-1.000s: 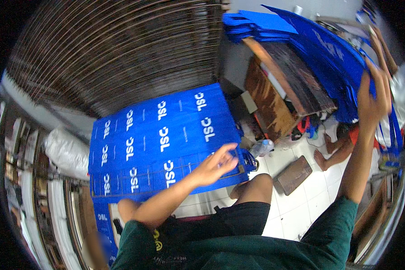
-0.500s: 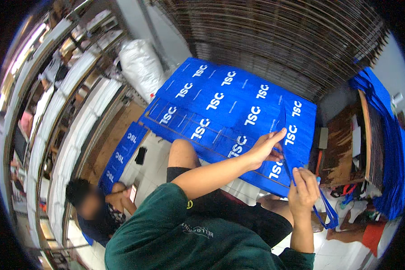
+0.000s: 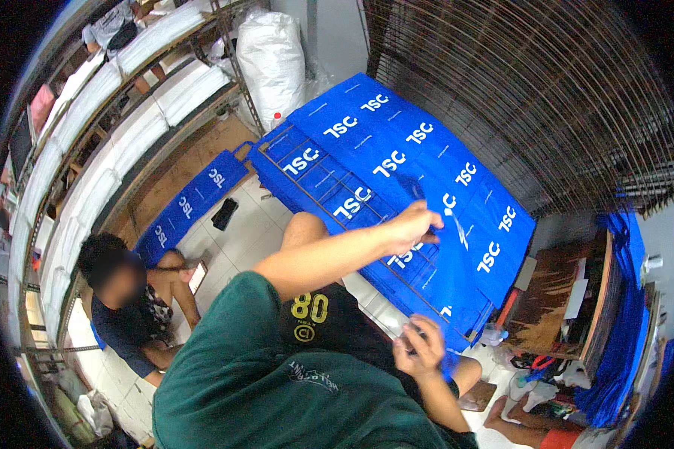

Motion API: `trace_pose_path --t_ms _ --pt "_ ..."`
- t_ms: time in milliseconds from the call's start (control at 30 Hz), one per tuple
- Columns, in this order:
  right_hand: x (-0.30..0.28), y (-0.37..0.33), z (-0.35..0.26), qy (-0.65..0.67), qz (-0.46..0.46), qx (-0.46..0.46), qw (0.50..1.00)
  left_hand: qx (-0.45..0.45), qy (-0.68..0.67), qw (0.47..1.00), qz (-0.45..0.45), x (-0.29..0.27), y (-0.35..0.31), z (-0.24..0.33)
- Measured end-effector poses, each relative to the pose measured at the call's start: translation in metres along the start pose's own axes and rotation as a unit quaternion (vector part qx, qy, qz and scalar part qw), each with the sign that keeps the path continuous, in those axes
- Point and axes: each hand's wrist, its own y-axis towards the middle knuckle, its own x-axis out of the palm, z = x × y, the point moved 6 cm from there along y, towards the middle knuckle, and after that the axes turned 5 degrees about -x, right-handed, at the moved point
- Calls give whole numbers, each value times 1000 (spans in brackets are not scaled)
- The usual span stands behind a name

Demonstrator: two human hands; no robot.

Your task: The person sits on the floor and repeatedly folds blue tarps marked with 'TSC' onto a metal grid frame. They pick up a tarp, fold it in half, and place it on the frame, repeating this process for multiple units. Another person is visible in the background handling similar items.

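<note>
My left hand [image 3: 416,228] reaches over a broad stack of blue printed fabric sheets [image 3: 389,123]. Its fingers are curled at a raised, blue printed sheet [image 3: 443,243], whose white print is smeared by motion. Lower down, near my knee, my right hand [image 3: 421,346] is closed and blurred. Something dark shows between its fingers, and a blue smear of material [image 3: 449,364] lies just beside it. I cannot make out what this hand holds.
A metal wire rack [image 3: 311,187] lies under the sheets; tall wire racks [image 3: 547,97] stand behind. A person [image 3: 131,299] with a phone [image 3: 197,277] sits at left, near a dark object [image 3: 225,214] on the floor. A wooden cabinet [image 3: 554,288] and hanging blue material [image 3: 618,314] are right.
My view has turned. My hands have moved apart; the blue strip between them no longer shows there. My right hand has come down and left, toward my knee.
</note>
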Motion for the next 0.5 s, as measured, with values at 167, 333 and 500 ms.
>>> trace_pose_path --t_ms 167,333,500 --pt "124 -79 87 694 102 507 501 165 83 983 -2 -10 -18 96" --pt "130 18 141 793 147 384 450 320 109 939 69 -98 -34 165" --pt "181 81 210 631 187 501 563 320 74 930 163 -208 -81 185"
